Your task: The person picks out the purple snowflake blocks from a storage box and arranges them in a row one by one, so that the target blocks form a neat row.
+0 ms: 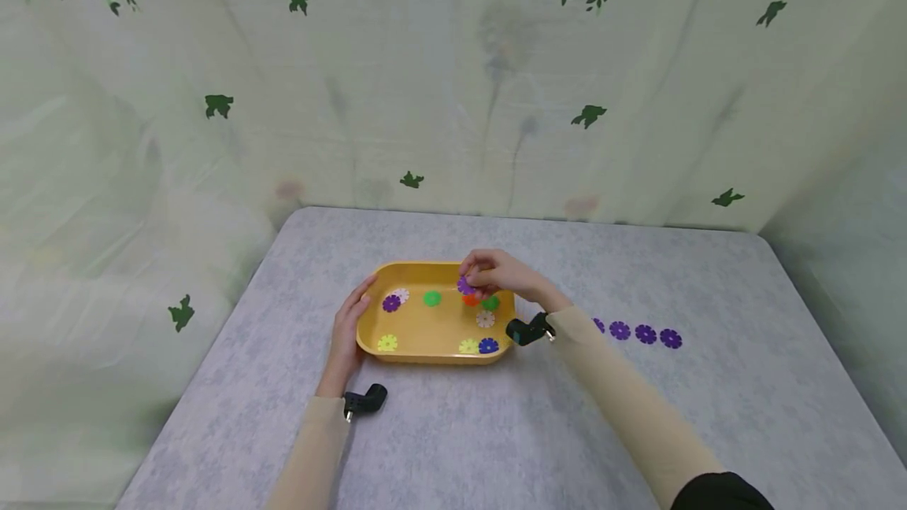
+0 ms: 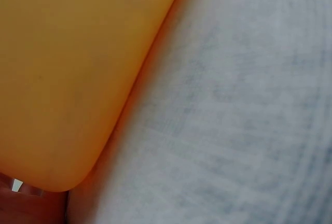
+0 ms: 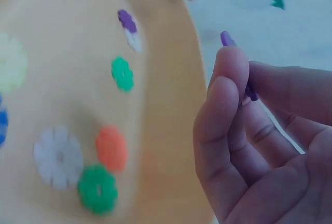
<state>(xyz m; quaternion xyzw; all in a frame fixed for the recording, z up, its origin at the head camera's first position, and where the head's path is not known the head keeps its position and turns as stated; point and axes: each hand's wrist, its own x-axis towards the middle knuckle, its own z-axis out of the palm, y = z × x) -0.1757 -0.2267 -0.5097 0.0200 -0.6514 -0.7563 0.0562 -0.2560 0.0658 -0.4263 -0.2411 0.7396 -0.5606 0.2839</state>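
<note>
My right hand (image 1: 499, 272) pinches a purple flower-shaped disc (image 1: 464, 286) between thumb and fingertips. It is over the right part of a yellow tray (image 1: 425, 355). In the right wrist view, this purple disc (image 3: 225, 38) shows edge-on, partly covered by the fingers. My left hand (image 1: 346, 329) rests along the tray's left side, fingers fairly straight. Only a bit of that hand shows in the left wrist view, below the tray wall (image 2: 67, 89). Inside the tray lie a green disc (image 1: 432, 299), an orange disc (image 3: 111, 149), a white disc (image 1: 485, 319) and several others.
Several purple discs (image 1: 646, 334) form a row on the grey table (image 1: 439, 447), right of the tray; my right forearm partly covers the row's near end. A pale curtain with leaf prints (image 1: 425, 101) hangs behind the table. Each wrist wears a black camera (image 1: 366, 399).
</note>
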